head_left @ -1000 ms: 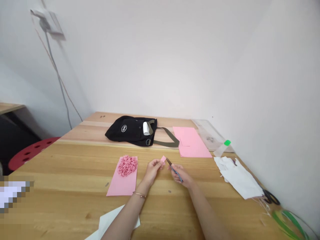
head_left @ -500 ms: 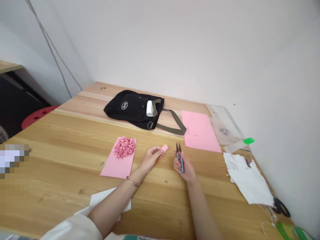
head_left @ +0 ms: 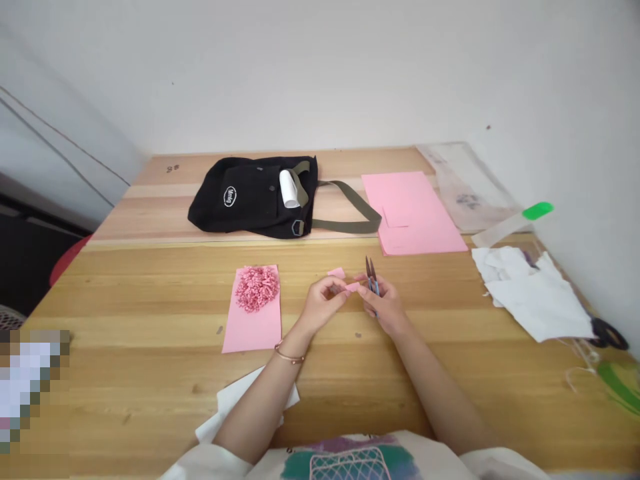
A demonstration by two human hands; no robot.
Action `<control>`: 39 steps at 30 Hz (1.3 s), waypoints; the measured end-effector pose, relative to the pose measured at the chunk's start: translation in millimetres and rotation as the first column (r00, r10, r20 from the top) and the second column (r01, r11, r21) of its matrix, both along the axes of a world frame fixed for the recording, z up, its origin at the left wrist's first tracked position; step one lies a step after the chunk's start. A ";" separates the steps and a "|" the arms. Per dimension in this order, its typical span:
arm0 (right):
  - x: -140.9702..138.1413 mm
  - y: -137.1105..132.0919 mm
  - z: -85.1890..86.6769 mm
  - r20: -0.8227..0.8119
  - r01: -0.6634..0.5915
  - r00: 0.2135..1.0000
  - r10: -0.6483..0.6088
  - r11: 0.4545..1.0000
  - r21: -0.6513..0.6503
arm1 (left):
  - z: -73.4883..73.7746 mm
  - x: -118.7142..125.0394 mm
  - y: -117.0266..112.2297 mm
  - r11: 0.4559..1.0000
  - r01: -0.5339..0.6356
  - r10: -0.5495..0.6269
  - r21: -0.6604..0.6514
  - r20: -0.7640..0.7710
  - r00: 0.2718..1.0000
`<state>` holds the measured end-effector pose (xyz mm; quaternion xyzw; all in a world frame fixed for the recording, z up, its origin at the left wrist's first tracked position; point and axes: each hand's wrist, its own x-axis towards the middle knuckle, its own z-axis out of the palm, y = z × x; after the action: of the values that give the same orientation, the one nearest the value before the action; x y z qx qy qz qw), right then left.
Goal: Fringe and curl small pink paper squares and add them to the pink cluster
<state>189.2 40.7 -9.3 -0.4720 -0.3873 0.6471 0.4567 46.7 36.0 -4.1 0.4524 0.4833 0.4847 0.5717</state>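
Note:
My left hand (head_left: 325, 303) is closed in a pinch on a small pink paper piece (head_left: 353, 287). The fingertips of my right hand (head_left: 387, 307) meet the other end of that piece. Thread snips (head_left: 372, 277) with blue handles are gripped in my right hand, dark blades pointing up and away from me. Just beyond my left fingers is a second small pink piece (head_left: 336, 273); whether it lies on the table or is held, I cannot tell. To the left, a pink card (head_left: 254, 333) bears a heap of curled pink paper bits (head_left: 257, 288).
A black bag (head_left: 250, 200) with a white roll (head_left: 289, 189) on it lies at the back. Right of it are large pink sheets (head_left: 425, 213) and a clear plastic sleeve (head_left: 480, 193). White cloth (head_left: 543, 293) and black-handled scissors (head_left: 609, 333) lie far right, white paper (head_left: 240, 393) near my left forearm.
My hands have come together, and my right fingertips now touch the small pink piece. The snips have tilted slightly. The camera view has shifted, too.

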 end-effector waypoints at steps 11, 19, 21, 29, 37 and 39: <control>4.4 2.3 5.2 -0.053 -0.063 0.997 0.061 0.997 -0.042 | -0.3 -1.9 -0.8 0.991 0.127 -0.126 0.047 -0.028 0.992; 6.4 1.7 1.6 0.084 -0.181 0.980 0.179 0.983 0.026 | -5.5 2.8 -2.1 0.978 0.143 -0.124 0.150 -0.131 0.984; 5.6 1.5 2.2 0.096 -0.177 0.980 0.173 0.984 0.032 | -7.4 2.5 -1.5 0.981 0.138 -0.121 0.136 -0.122 0.985; 6.0 2.0 4.5 0.079 -0.158 0.985 0.154 0.987 0.040 | -10.6 1.4 -1.8 0.987 0.117 -0.110 0.110 -0.067 0.992; 5.2 1.7 9.1 0.110 -0.166 0.980 0.164 0.986 0.001 | -3.5 0.1 -1.0 0.991 0.110 -0.107 0.082 -0.039 0.994; 5.1 1.8 9.1 0.114 -0.168 0.979 0.167 0.986 -0.003 | -1.5 -0.2 -1.1 0.991 0.114 -0.112 0.066 -0.028 0.993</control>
<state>194.2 42.5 -0.2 -0.4724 -0.4530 0.6540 0.3793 46.4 34.9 -5.6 0.5038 0.4471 0.4621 0.5768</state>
